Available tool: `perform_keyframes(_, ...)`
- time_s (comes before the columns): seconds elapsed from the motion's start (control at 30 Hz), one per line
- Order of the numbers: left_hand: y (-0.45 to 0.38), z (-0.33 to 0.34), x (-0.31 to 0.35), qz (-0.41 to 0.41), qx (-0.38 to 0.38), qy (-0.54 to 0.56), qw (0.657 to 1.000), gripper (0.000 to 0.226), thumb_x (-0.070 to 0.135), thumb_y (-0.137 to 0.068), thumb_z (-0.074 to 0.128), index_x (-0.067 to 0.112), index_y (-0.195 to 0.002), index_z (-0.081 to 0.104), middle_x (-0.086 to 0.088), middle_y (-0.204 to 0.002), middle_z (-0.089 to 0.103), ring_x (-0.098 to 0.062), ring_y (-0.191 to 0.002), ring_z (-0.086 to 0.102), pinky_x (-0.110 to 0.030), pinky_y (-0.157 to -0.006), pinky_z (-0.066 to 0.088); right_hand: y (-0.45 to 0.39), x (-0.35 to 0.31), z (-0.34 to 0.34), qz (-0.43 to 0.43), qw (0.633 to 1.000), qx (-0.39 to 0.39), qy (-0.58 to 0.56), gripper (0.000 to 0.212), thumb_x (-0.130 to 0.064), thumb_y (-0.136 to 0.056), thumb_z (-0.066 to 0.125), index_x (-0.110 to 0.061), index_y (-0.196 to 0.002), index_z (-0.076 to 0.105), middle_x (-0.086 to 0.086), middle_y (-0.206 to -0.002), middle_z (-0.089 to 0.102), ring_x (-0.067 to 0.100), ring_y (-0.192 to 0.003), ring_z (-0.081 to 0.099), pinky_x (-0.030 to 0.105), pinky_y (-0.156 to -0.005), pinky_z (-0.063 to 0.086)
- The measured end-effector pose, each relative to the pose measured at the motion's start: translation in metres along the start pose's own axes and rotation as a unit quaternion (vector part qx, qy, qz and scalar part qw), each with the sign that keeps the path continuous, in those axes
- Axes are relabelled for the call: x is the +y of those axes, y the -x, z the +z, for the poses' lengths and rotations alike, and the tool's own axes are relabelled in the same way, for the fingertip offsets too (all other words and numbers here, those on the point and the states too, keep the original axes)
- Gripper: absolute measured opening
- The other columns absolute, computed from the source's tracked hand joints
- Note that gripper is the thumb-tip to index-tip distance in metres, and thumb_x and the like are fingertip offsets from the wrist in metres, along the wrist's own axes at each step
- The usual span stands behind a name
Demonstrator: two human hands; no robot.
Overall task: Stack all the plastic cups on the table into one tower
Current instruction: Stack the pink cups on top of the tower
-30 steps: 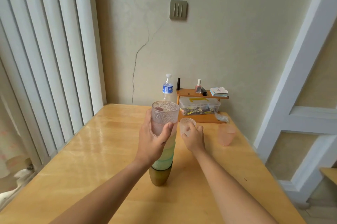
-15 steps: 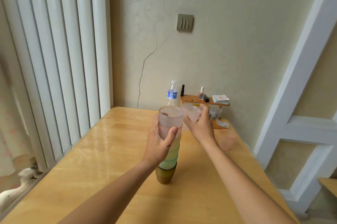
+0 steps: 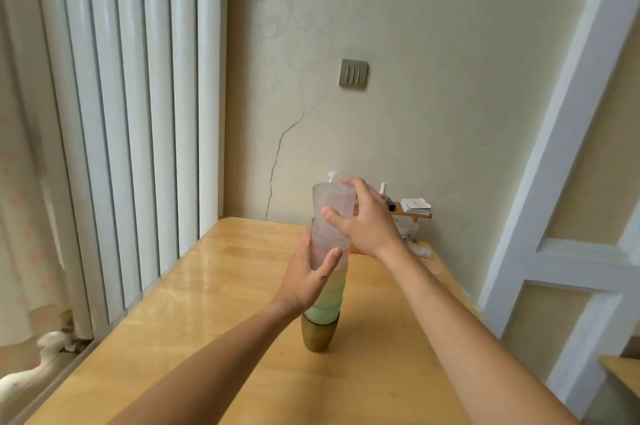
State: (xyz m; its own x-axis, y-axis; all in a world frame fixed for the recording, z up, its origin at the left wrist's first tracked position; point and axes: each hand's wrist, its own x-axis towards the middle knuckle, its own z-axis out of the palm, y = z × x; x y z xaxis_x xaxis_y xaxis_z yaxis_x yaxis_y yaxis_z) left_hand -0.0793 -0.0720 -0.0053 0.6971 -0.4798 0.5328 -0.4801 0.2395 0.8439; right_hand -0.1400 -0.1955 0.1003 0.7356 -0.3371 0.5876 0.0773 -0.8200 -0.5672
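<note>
A cup tower stands upright on the wooden table (image 3: 214,320). Its base is a brown cup (image 3: 318,336), with green cups (image 3: 327,301) nested above and a frosted textured cup (image 3: 325,239) near the top. My left hand (image 3: 310,274) wraps around the tower's upper part from the left. My right hand (image 3: 365,222) grips a clear textured cup (image 3: 330,198), which sits partly inside the tower's top cup. The pink cup seen earlier on the right is hidden behind my right arm.
Against the back wall stands a small wooden shelf (image 3: 414,216) with a nail polish bottle (image 3: 382,188), a stack of cards (image 3: 415,206) and a plastic box (image 3: 408,229). A water bottle's cap (image 3: 332,175) shows behind the tower. Vertical blinds (image 3: 131,113) run along the left.
My right hand picked the clear cup up off the table, carried it left and set it into the tower's top. My left hand stayed on the tower. The view tilted upward.
</note>
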Motion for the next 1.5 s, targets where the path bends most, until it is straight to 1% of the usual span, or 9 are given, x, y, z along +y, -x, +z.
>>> perform_keyframes(0.1, -0.001, -0.002, 0.002, -0.016, 0.0, -0.007, 1.0, 0.041, 0.033, -0.102, 0.071, 0.048, -0.133, 0.048, 0.021, -0.128, 0.072, 0.006, -0.119, 0.068, -0.011, -0.096, 0.052, 0.008, 0.006, 0.006, 0.03, 0.998, -0.048, 0.002, 0.069, -0.051, -0.084, 0.073, -0.024, -0.142, 0.048, 0.0, -0.147, 0.053, 0.022, -0.133, 0.052, 0.036, -0.106, 0.045)
perform_keyframes(0.23, -0.008, 0.004, 0.007, 0.011, 0.025, -0.01, 1.0, 0.057, 0.036, -0.088, 0.08, 0.026, -0.137, 0.053, 0.008, -0.129, 0.073, -0.004, -0.117, 0.071, -0.03, -0.099, 0.059, 0.016, 0.011, 0.005, 0.059, 0.995, -0.071, -0.034, 0.064, -0.05, -0.088, 0.068, -0.029, -0.142, 0.039, 0.004, -0.141, 0.058, 0.026, -0.126, 0.057, 0.036, -0.099, 0.048)
perform_keyframes(0.4, -0.019, 0.015, 0.012, 0.079, 0.083, -0.016, 0.993, 0.069, 0.031, -0.079, 0.084, 0.023, -0.141, 0.054, 0.014, -0.124, 0.074, -0.002, -0.114, 0.073, -0.011, -0.091, 0.054, 0.02, 0.013, 0.008, 0.044, 0.994, -0.078, -0.059, 0.063, -0.052, -0.088, 0.067, -0.033, -0.14, 0.037, 0.001, -0.129, 0.063, 0.021, -0.113, 0.06, 0.028, -0.085, 0.045)
perform_keyframes(0.57, -0.032, 0.021, 0.002, 0.099, 0.092, -0.012, 0.991, 0.053, 0.023, -0.086, 0.084, 0.031, -0.133, 0.06, 0.015, -0.12, 0.076, -0.006, -0.112, 0.074, -0.013, -0.09, 0.056, 0.014, 0.029, 0.004, 0.06, 0.988, -0.094, -0.102, 0.072, -0.072, -0.081, 0.063, -0.044, -0.142, 0.036, 0.002, -0.129, 0.067, 0.021, -0.117, 0.066, 0.042, -0.101, 0.055)
perform_keyframes(0.7, -0.047, 0.029, -0.003, 0.075, 0.077, -0.004, 0.994, 0.052, 0.04, -0.085, 0.083, 0.028, -0.131, 0.062, 0.013, -0.116, 0.078, -0.003, -0.107, 0.075, -0.015, -0.088, 0.057, 0.006, 0.067, -0.002, 0.134, 0.963, -0.071, -0.224, 0.048, -0.074, -0.094, 0.038, -0.05, -0.134, 0.048, -0.013, -0.11, 0.068, 0.015, -0.107, 0.07, 0.04, -0.097, 0.057)
perform_keyframes(0.83, -0.058, 0.039, -0.008, 0.057, 0.07, 0.0, 0.996, 0.055, 0.049, -0.081, 0.084, 0.027, -0.126, 0.063, 0.015, -0.111, 0.08, 0.0, -0.101, 0.076, -0.012, -0.084, 0.057, 0.003, 0.138, -0.004, 0.244, 0.969, 0.032, 0.001, 0.041, -0.045, -0.099, 0.057, -0.022, -0.134, 0.055, 0.002, -0.127, 0.059, 0.024, -0.122, 0.06, 0.029, -0.088, 0.038)
perform_keyframes(0.97, -0.065, 0.047, -0.017, 0.055, 0.062, -0.01, 0.996, 0.05, 0.052, -0.082, 0.084, 0.031, -0.122, 0.064, 0.014, -0.11, 0.08, -0.003, -0.101, 0.076, -0.019, -0.086, 0.06, 0.024, 0.215, -0.01, 0.303, 0.935, 0.063, 0.174, 0.025, -0.02, -0.096, 0.062, -0.018, -0.121, 0.066, 0.011, -0.134, 0.051, 0.034, -0.131, 0.049, 0.035, -0.104, 0.046)
perform_keyframes(1.17, -0.072, 0.05, -0.018, 0.063, 0.052, 0.004, 0.997, 0.047, 0.049, -0.084, 0.085, 0.031, -0.121, 0.064, 0.015, -0.11, 0.08, -0.003, -0.102, 0.076, -0.015, -0.085, 0.058, 0.035, 0.26, -0.004, 0.368, 0.912, 0.053, 0.175, 0.031, -0.03, -0.093, 0.074, -0.02, -0.123, 0.07, 0.016, -0.138, 0.045, 0.039, -0.128, 0.049, 0.04, -0.1, 0.05)
perform_keyframes(1.5, -0.063, 0.045, -0.018, 0.075, 0.055, 0.025, 0.995, 0.051, 0.04, -0.088, 0.085, 0.026, -0.131, 0.062, 0.012, -0.117, 0.078, -0.006, -0.108, 0.076, -0.014, -0.087, 0.057, 0.035, 0.255, 0.018, 0.327, 0.933, 0.105, 0.111, 0.011, -0.017, -0.091, 0.071, -0.01, -0.098, 0.076, 0.015, -0.129, 0.056, 0.033, -0.113, 0.062, 0.032, -0.098, 0.047)
